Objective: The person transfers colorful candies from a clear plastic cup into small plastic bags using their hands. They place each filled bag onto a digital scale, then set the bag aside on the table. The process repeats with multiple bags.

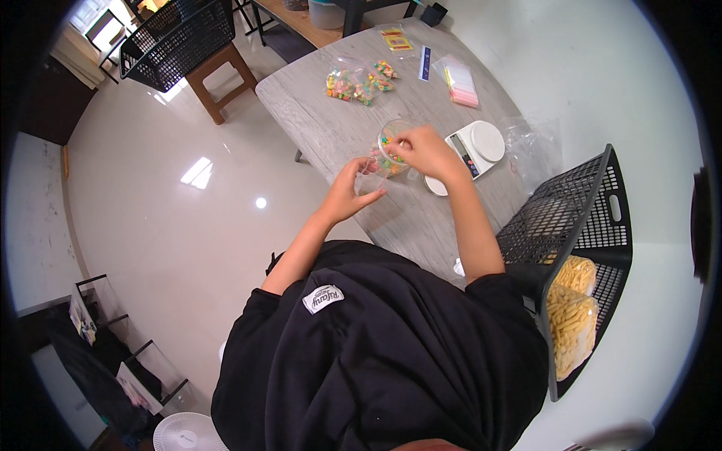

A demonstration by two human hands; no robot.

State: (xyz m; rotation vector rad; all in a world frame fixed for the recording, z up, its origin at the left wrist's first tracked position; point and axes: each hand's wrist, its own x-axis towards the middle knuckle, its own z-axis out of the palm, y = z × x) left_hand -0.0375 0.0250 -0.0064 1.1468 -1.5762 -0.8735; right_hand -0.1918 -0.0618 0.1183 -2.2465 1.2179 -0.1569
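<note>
My left hand (350,194) is curled around a clear plastic bag (370,183), its thumb stretched out to one side. Just beyond it, a clear round jar (396,129) with small colourful pieces inside stands on the grey table. My right hand (427,154) reaches in at the jar's near side, fingers pinched together; what they hold is hidden. To the right of that hand is a white kitchen scale (481,148) with a round platform. A round white-and-silver lid (435,186) lies partly under my right wrist.
Clear bags of colourful pieces (347,83) lie on the table's far left. Past the scale are a stack of flat clear bags (460,84), a blue strip (425,64) and crumpled clear plastic (532,146). A black basket (594,218) with bagged yellow snacks (573,316) stands right.
</note>
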